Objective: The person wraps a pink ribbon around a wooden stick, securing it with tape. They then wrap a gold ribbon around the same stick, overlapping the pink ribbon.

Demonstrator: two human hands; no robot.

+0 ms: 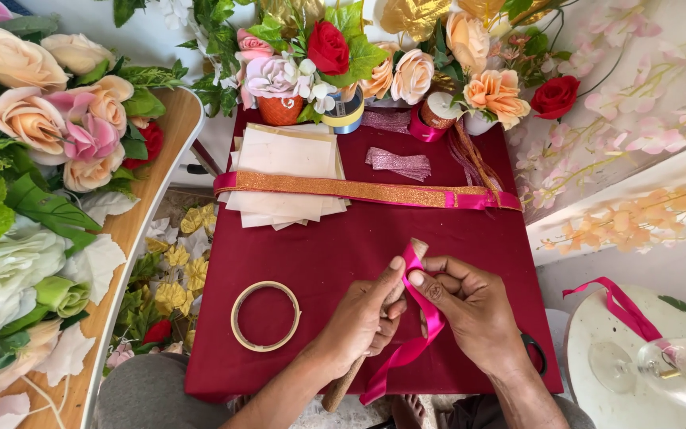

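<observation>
My left hand (365, 316) grips a brown stick (343, 383) that slants from the table's front edge up to its tip by my thumbs. My right hand (470, 306) pinches a pink ribbon (418, 334) against the stick's upper end. The ribbon loops over the tip and trails down to the lower left. Both hands hover over a dark red tablecloth (343, 246). A tape ring (265, 315) lies flat just left of my left hand.
An orange and pink ribbon band (359, 191) crosses the cloth over a stack of cream paper sheets (287, 171). Artificial flowers (335, 56) and ribbon spools (430, 115) line the far edge. More flowers (33, 159) fill a wooden table on the left. A glass (660, 361) rests on a white stand at right.
</observation>
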